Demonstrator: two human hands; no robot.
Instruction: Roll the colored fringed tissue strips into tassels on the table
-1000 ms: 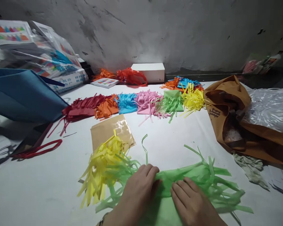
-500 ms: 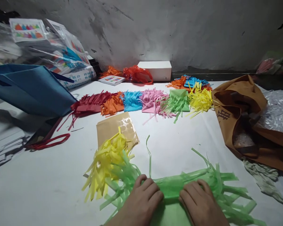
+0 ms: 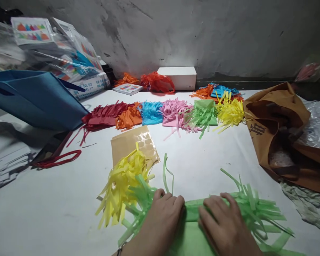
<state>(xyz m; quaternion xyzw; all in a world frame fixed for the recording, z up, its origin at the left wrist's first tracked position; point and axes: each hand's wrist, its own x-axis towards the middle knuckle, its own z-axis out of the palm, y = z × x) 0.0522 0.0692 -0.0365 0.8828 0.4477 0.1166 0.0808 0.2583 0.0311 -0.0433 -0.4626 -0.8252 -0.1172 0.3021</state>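
Green tissue paper (image 3: 193, 234) with fringed strips at both ends lies at the table's near edge, its far edge folded or rolled into a band. My left hand (image 3: 164, 217) curls its fingers over the left part of that band. On the right part, my right hand (image 3: 221, 220) does the same, its fingers bent and pressed on the paper; a short stretch of band shows between the hands. What the thumbs do is hidden. Left of my left hand lies a yellow fringed tissue tassel (image 3: 125, 181), partly over a brown paper envelope (image 3: 133, 142) with clear round stickers.
Folded fringed tissue bundles form a row behind: dark red (image 3: 104, 115), orange (image 3: 128, 117), blue (image 3: 151, 112), pink (image 3: 175, 113), green (image 3: 205, 110), yellow (image 3: 230, 110). A blue bag (image 3: 37, 99) stands left, a brown bag (image 3: 277, 135) right. Near the wall sits a white box (image 3: 177, 78).
Both hands have shifted slightly away from me along the green paper, and the gap between them has narrowed. The loose green strip beside my left hand has changed shape. The view has shifted slightly.
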